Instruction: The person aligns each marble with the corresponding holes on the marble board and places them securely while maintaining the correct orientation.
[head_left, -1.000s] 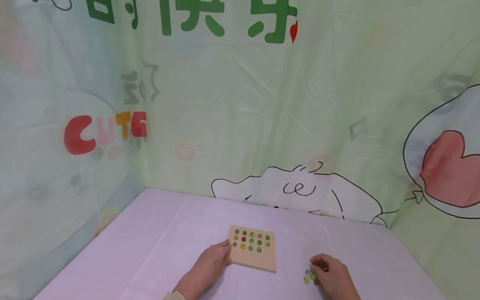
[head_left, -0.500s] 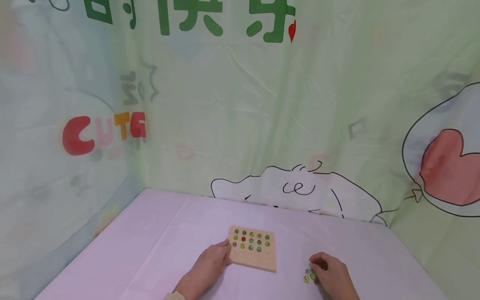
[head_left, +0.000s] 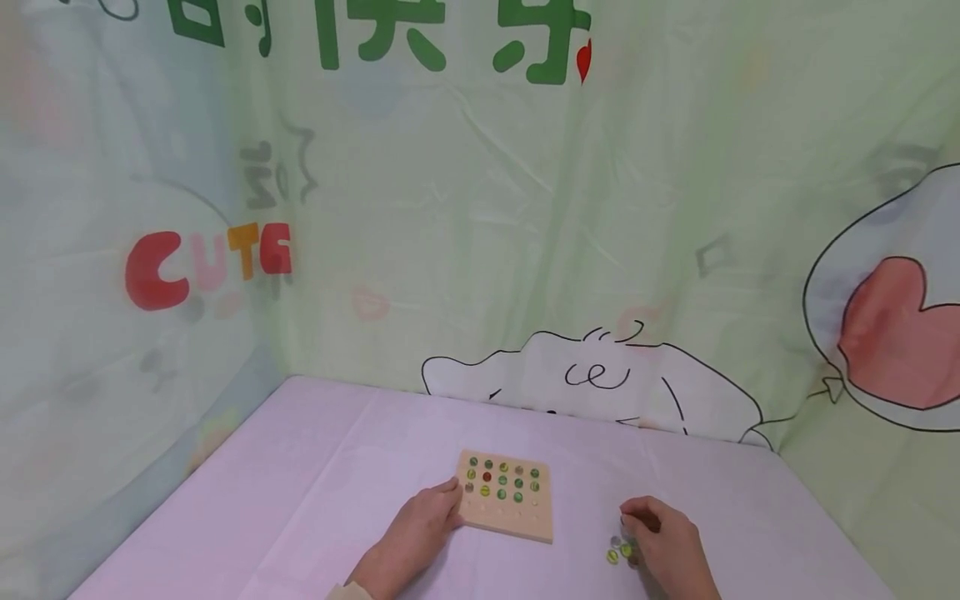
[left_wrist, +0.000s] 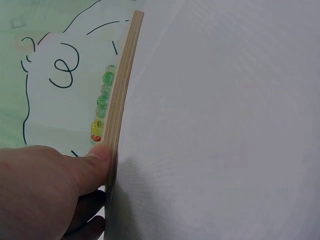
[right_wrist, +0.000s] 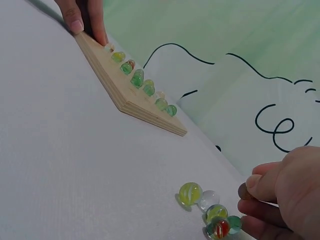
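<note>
A square wooden board lies on the table, its far rows of hollows filled with glass marbles, mostly green and yellow, one red. Nearer hollows hold no marbles. My left hand grips the board's left side, the thumb at its near edge. To the right of the board, my right hand pinches a dark brownish marble between thumb and forefinger. Just beside those fingertips sits a small cluster of loose marbles: a yellow-green one, a clear one, a red-streaked one and others.
A pale lilac cloth covers the table. Printed curtains with lettering and a drawn animal rise along its back and left edges. A beige sleeve shows at the left wrist.
My right hand has shifted slightly upward in the head view, a little away from the loose marbles. The left hand and the board hold still.
</note>
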